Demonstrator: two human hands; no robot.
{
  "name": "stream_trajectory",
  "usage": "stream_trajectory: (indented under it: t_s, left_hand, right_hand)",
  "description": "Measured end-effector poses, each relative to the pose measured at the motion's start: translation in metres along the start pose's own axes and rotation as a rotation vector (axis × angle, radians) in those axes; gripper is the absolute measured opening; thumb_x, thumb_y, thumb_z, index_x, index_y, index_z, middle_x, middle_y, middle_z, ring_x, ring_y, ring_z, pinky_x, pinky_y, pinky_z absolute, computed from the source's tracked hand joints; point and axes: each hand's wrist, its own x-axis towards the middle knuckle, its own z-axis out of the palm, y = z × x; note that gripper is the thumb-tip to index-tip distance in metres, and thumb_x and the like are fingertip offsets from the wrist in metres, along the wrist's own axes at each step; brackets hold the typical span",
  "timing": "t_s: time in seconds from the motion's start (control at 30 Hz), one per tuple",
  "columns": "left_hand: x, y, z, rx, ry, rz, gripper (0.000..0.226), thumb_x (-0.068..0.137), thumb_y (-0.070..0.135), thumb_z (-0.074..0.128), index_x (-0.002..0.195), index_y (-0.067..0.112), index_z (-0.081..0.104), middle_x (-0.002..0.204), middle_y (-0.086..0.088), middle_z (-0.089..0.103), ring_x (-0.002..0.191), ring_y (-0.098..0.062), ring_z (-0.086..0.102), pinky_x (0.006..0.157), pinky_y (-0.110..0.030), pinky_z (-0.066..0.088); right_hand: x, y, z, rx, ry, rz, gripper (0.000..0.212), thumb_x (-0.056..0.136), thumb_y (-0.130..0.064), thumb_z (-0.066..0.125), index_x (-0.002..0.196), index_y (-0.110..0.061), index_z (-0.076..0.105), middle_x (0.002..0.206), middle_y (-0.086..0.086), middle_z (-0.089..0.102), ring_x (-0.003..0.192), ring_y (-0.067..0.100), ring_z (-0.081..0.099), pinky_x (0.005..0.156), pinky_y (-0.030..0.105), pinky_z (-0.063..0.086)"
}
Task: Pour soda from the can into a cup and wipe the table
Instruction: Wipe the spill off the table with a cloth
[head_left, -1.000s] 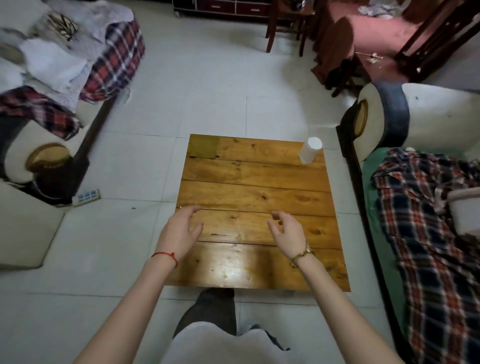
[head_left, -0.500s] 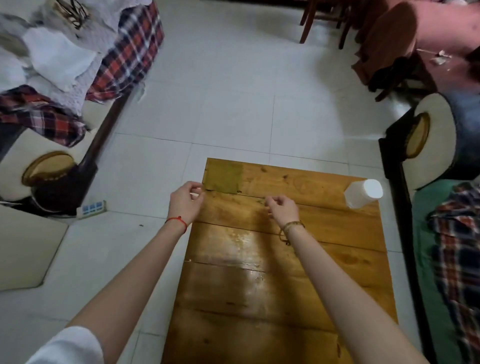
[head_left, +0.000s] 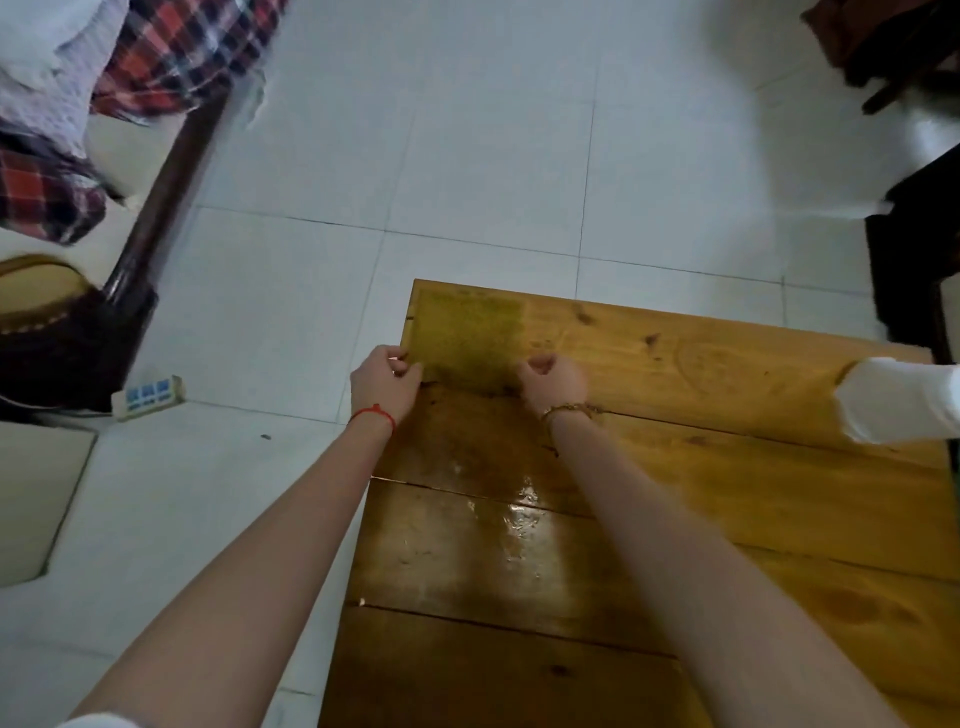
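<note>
A flat olive-green cloth (head_left: 467, 338) lies on the far left corner of the wooden table (head_left: 727, 493). My left hand (head_left: 382, 382) is closed at the cloth's near-left corner, by the table's left edge. My right hand (head_left: 553, 382) is closed at the cloth's near-right corner. A white cup (head_left: 898, 400) stands at the right edge of the view, blurred and partly cut off. A wet sheen (head_left: 519, 514) glistens on the boards between my forearms. No can is in view.
White tiled floor surrounds the table. A sofa with plaid blankets (head_left: 156, 57) stands to the left, with a power strip (head_left: 148, 397) on the floor beside it. Dark furniture (head_left: 914, 260) sits close to the table's far right corner.
Both hands reached forward from the near part of the table to the green cloth and closed at its near corners. The view moved forward and tilted down.
</note>
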Motion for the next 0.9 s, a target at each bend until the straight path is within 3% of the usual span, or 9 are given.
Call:
stream_trajectory:
  t_s: [0.1,0.2,0.27,0.37,0.53,0.63,0.73,0.83,0.9]
  left_hand:
    - [0.014,-0.002,0.009,-0.025,0.034,-0.041,0.039,0.093,0.025,0.062,0.126,0.005,0.056,0.116,-0.013,0.066,0.112,-0.028,0.059,0.099,-0.037,0.045]
    - [0.023,-0.003,0.015,-0.023,0.062,-0.075,0.036,0.091,0.025,0.064,0.12,0.005,0.059,0.106,-0.011,0.067,0.107,-0.027,0.061,0.096,-0.034,0.045]
    - [0.027,-0.003,0.018,0.009,0.052,-0.072,0.033,0.09,0.026,0.065,0.115,0.004,0.063,0.106,-0.011,0.067,0.107,-0.027,0.061,0.093,-0.032,0.045]
    - [0.028,-0.002,0.019,0.004,0.048,-0.057,0.028,0.09,0.024,0.065,0.11,0.003,0.065,0.097,-0.008,0.063,0.102,-0.025,0.06,0.086,-0.028,0.043]
    - [0.015,-0.002,0.012,-0.18,0.017,-0.042,0.02,0.091,0.024,0.06,0.104,0.009,0.061,0.092,-0.001,0.058,0.089,-0.018,0.054,0.083,-0.032,0.049]
    - [-0.006,0.0,0.01,-0.493,-0.112,-0.13,0.009,0.093,0.02,0.054,0.09,0.013,0.059,0.093,-0.003,0.054,0.099,-0.021,0.053,0.09,-0.039,0.054]
    - [-0.036,0.003,0.011,-0.654,-0.211,-0.149,0.011,0.095,0.014,0.049,0.085,0.014,0.054,0.099,-0.005,0.05,0.104,-0.022,0.05,0.081,-0.034,0.052]
    - [-0.064,0.002,0.014,-0.682,-0.268,-0.137,0.01,0.095,0.014,0.046,0.087,0.015,0.051,0.102,-0.006,0.048,0.101,-0.022,0.049,0.074,-0.03,0.049]
    - [-0.083,0.001,0.016,-0.711,-0.313,-0.13,0.01,0.096,0.013,0.044,0.088,0.015,0.049,0.102,-0.006,0.05,0.1,-0.021,0.05,0.075,-0.03,0.049]
  right_hand:
    - [0.01,-0.004,0.011,0.043,0.056,0.04,0.034,0.09,-0.026,0.062,0.109,0.002,0.065,0.1,0.02,0.068,0.08,0.021,0.064,0.075,0.036,0.055]
    - [0.022,-0.009,0.022,0.054,0.018,0.092,0.032,0.087,-0.032,0.066,0.095,-0.001,0.07,0.08,0.009,0.066,0.062,0.011,0.055,0.049,0.022,0.045]
    - [0.026,-0.014,0.028,0.096,-0.005,0.132,0.028,0.085,-0.033,0.069,0.089,-0.005,0.067,0.083,0.008,0.067,0.07,0.013,0.058,0.052,0.02,0.045]
    - [0.027,-0.018,0.033,0.126,-0.027,0.158,0.026,0.085,-0.029,0.068,0.099,-0.007,0.068,0.09,0.007,0.066,0.082,0.016,0.06,0.069,0.025,0.05]
    - [0.006,-0.012,0.028,0.406,-0.062,0.132,0.03,0.088,-0.026,0.06,0.114,-0.011,0.065,0.094,-0.002,0.059,0.081,0.008,0.051,0.076,0.028,0.039]
    - [-0.013,-0.003,0.023,0.737,-0.127,0.267,0.019,0.089,-0.014,0.055,0.108,-0.011,0.06,0.111,0.004,0.051,0.094,0.014,0.048,0.084,0.035,0.044]
    - [-0.032,0.011,0.019,1.219,-0.222,0.456,0.011,0.087,-0.007,0.049,0.094,-0.013,0.054,0.111,0.01,0.048,0.1,0.027,0.048,0.084,0.044,0.051]
    - [-0.053,0.032,0.017,1.265,-0.247,0.512,0.022,0.083,-0.014,0.05,0.105,-0.011,0.055,0.11,0.011,0.052,0.098,0.029,0.052,0.075,0.042,0.052]
    - [-0.066,0.045,0.013,1.278,-0.298,0.545,0.04,0.081,-0.024,0.057,0.119,-0.01,0.055,0.118,0.014,0.056,0.106,0.032,0.054,0.077,0.041,0.053]
